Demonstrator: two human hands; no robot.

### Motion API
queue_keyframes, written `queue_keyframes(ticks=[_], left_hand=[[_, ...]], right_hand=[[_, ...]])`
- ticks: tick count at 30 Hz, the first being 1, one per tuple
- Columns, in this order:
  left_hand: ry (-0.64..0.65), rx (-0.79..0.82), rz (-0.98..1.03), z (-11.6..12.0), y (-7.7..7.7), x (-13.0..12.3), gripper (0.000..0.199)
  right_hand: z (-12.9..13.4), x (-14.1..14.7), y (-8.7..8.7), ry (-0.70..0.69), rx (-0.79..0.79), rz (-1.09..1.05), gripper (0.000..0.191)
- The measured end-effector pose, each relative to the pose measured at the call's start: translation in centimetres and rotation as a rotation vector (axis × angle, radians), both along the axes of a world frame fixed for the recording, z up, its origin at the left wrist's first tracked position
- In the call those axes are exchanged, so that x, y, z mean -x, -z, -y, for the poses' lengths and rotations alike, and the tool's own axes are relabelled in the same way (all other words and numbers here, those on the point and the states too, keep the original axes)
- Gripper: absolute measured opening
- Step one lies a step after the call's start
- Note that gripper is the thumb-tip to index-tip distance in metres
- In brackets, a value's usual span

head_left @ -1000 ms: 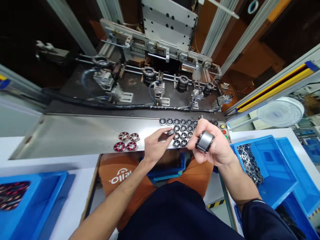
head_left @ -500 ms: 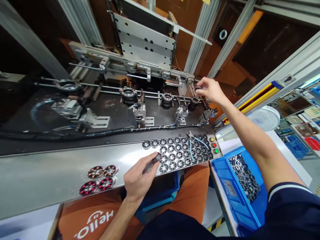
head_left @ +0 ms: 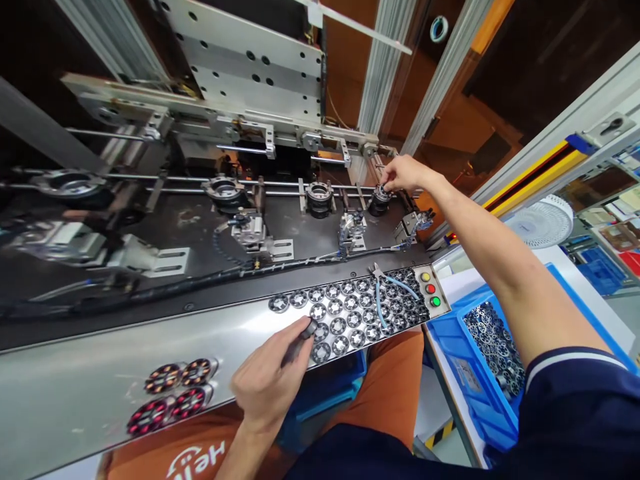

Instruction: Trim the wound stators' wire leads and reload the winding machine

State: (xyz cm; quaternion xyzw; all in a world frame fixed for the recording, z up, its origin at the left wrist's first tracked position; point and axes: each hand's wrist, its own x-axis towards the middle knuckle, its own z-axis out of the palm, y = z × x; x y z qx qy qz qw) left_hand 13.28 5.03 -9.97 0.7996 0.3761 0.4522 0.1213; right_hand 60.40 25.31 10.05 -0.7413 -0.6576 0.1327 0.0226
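My left hand point(head_left: 270, 377) is closed, pinching a dark stator core point(head_left: 310, 327) on edge between thumb and fingers. It hovers over the near end of rows of stator cores point(head_left: 338, 325) laid on the metal ledge point(head_left: 90, 363). Up at the rightmost round fixture point(head_left: 381, 203), my right hand point(head_left: 404, 175) has its fingertips pinched at the top. The stator core there is mostly hidden by the fingers. Light-blue-handled cutting pliers point(head_left: 381, 303) lie across the rows of cores.
Several wound stators with orange and red coils point(head_left: 189, 402) sit on the ledge's left. Other fixtures point(head_left: 319, 197) line the machine's rods. A button panel point(head_left: 431, 290) ends the ledge. At right stand a blue bin point(head_left: 463, 393) of cores and a white fan point(head_left: 543, 220).
My right hand has lowered its stator core from above the rightmost fixture down onto it. My left hand keeps its pinch on its core. The camera view has shifted.
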Motion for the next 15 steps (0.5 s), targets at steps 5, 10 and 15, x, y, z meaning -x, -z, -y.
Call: queue_keyframes(ticks=[5, 10, 15], left_hand=[[-0.016, 0.031, 0.037, 0.1, -0.2, 0.0, 0.034], [-0.051, 0.05, 0.066, 0.1, -0.1, -0.1, 0.037], [-0.042, 0.065, 0.078, 0.2, 0.1, -0.1, 0.039]], right_hand=[[-0.9, -0.3, -0.2, -0.06, 0.039, -0.002, 0.023], [-1.6, -0.9, -0.3, -0.123, 0.031, 0.004, 0.026], [-2.1, -1.5, 0.3, -0.117, 0.025, -0.038, 0.049]])
